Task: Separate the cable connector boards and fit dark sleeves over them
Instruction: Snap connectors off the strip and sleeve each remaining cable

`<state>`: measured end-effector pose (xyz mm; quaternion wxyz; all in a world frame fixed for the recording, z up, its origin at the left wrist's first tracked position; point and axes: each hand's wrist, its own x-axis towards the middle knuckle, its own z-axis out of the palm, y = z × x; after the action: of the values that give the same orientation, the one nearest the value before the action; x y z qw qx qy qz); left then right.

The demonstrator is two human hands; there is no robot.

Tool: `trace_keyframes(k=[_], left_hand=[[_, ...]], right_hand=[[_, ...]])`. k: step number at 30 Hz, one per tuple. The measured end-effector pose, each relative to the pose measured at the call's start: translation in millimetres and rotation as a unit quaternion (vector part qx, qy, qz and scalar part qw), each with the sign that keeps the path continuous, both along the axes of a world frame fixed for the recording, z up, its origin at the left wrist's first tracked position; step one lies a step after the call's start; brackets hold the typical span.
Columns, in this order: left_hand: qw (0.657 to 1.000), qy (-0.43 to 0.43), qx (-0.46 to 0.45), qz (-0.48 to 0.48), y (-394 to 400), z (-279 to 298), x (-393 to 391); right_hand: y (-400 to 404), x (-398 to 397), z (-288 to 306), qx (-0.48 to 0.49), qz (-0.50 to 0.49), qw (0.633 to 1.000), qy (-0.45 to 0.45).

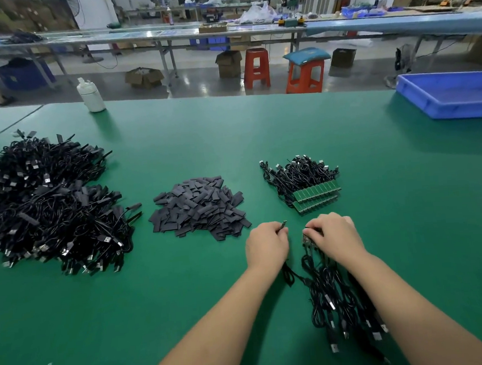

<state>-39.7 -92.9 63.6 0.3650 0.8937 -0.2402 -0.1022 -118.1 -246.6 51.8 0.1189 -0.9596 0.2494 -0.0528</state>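
My green bench (345, 135) faces a workshop aisle with orange stools (256, 67). Right of the sleeve pile (199, 208), a blue tray (450, 96); contents unseen. My left grip (267, 244) pinches one connector board (283, 223), my right grip (334, 234) the cable bundle (336, 295).

On the green table we see a heap of flat dark sleeves (200, 208) at centre, and just right of it a bundle of black cables (300, 175) joined to two stacked strips of green connector boards (317, 195). Nearer us, a separated cable's end (283, 224) sits pinched beside a small board strip (308, 239) trailing black cables (336, 298).
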Motion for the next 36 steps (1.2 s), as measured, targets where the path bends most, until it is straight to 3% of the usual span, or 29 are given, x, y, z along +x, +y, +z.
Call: trace_keyframes(k=[2,4,6,8,10,11,15,18,20,22,26,29,33,36], left_hand=[[0.997,0.06,-0.048,-0.013,15,4,13],[0.979,0.159,-0.124,-0.035,33,12,26],[0.946,0.256,-0.188,-0.066,48,19,35],[0.929,0.294,-0.213,-0.079,56,20,41],[0.927,0.295,-0.22,-0.064,60,20,45],[0.933,0.284,-0.214,-0.054,62,19,48],[0.99,0.115,-0.062,-0.055,80,12,74],[0.999,-0.022,0.002,0.04,106,1,108],[0.984,-0.11,0.045,0.13,128,-12,135],[0.974,-0.113,0.109,0.163,149,-25,159],[0.964,-0.061,0.216,0.14,170,-41,184],[0.967,-0.068,0.202,0.143,173,-43,191],[0.97,-0.094,0.183,0.133,172,-32,183],[0.988,-0.093,0.066,0.104,164,-17,160]], right_hand=[[-8,-4,-4,-0.07,-0.025,0.996,0.045],[-6,-5,-4,-0.043,-0.041,0.998,-0.007],[17,1,6,0.144,-0.042,0.981,-0.122],[58,13,19,0.402,-0.021,0.905,-0.135],[96,24,18,0.566,-0.009,0.815,-0.127],[111,28,15,0.609,-0.016,0.781,-0.138],[142,38,5,0.657,-0.103,0.725,-0.179],[154,42,5,0.726,-0.158,0.648,-0.17],[159,41,6,0.756,-0.144,0.623,-0.139],[157,38,8,0.736,-0.127,0.656,-0.115],[142,38,7,0.648,-0.102,0.749,-0.094],[128,42,5,0.607,-0.091,0.784,-0.09],[111,44,1,0.58,-0.11,0.802,-0.089],[105,42,-3,0.54,-0.095,0.832,-0.085]])
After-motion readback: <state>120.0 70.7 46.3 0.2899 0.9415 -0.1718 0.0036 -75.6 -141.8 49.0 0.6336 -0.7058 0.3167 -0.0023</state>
